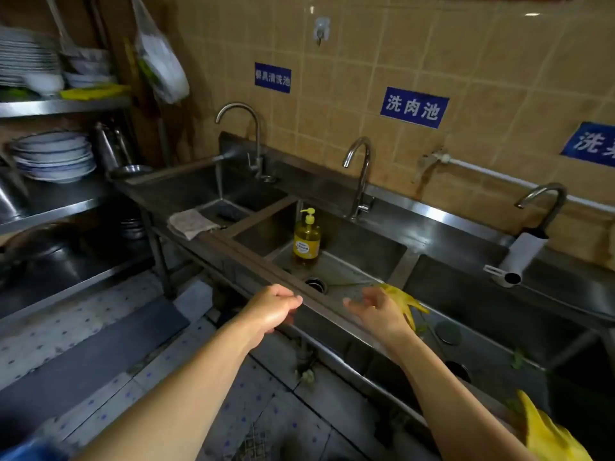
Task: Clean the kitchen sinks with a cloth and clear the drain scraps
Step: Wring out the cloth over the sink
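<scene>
Both arms reach in from the bottom of the frame toward the steel sink unit. The left hand (273, 306), at lower centre, hovers over the front rim with fingers curled loosely inward; it seems to hold nothing, though the fingertips are blurred. The right hand (379, 309), just right of it, has fingers spread and relaxed, with a yellow glove (404, 302) lying right behind it at the sink edge — whether the fingers actually grip the glove I cannot tell. The cloth (191, 222) lies draped over the front rim of the far sink, left of centre, well apart from both hands. In the middle sink (362, 247) a soap bottle (307, 239) stands upright near the open drain (315, 284); green scraps (517, 357) lie in the near sink at lower right. A tap (238, 134) at upper centre is running into the far sink. The risks, as I judge them: the running tap could flood the far basin if scraps block its drain, a reach for the cloth could knock the bottle over, and loose scraps could wash down the open drain instead of being lifted out.
</scene>
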The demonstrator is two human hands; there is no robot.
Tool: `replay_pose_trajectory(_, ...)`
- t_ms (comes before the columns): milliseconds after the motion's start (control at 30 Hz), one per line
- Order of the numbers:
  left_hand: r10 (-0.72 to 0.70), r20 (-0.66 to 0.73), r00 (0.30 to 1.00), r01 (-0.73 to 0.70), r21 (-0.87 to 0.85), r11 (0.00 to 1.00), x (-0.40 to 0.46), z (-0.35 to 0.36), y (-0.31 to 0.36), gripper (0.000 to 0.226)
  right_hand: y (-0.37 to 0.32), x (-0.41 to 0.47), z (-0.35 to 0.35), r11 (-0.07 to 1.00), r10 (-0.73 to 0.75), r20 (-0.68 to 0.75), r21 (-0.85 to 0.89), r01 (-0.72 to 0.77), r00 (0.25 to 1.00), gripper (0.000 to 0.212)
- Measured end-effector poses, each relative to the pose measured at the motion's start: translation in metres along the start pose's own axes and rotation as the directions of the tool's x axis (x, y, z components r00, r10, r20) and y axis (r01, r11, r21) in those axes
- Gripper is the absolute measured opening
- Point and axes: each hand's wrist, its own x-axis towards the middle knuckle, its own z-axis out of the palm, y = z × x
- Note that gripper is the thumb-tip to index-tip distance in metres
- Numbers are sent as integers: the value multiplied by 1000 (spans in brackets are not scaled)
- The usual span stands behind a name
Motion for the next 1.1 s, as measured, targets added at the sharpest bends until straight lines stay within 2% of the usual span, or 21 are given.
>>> replay_pose_trajectory(300, -40, -120, 992, 33, -58, 998, 68, -55, 4, 20, -47, 90, 57, 999, -42, 163, 0, 43, 986, 66)
replay_pose_trajectory(500, -83, -207, 975, 62, -103, 993, 130, -90, 18, 24, -74, 161, 95, 996, -47, 244, 91, 26, 969, 64)
replay_pose_trajectory(667, -115, -228, 967, 82, -151, 985, 179, -122, 25, 32, -97, 221, 129, 996, -34, 291, 88, 9, 956, 64)
replay_pose_trajectory(833, -159, -268, 950, 106, -202, 974, 228, -169, 10, 39, -127, 262, 179, 1000, 9, 303, 7, -11, 953, 64)
replay_pose_trajectory(967, -168, -273, 947, 109, -218, 970, 273, -211, -5, 39, -150, 293, 226, 999, 44, 320, 8, -50, 947, 64)
replay_pose_trajectory(1100, -142, -267, 953, 100, -167, 981, 330, -265, -25, 41, -172, 329, 283, 998, 54, 344, 1, -58, 937, 49)
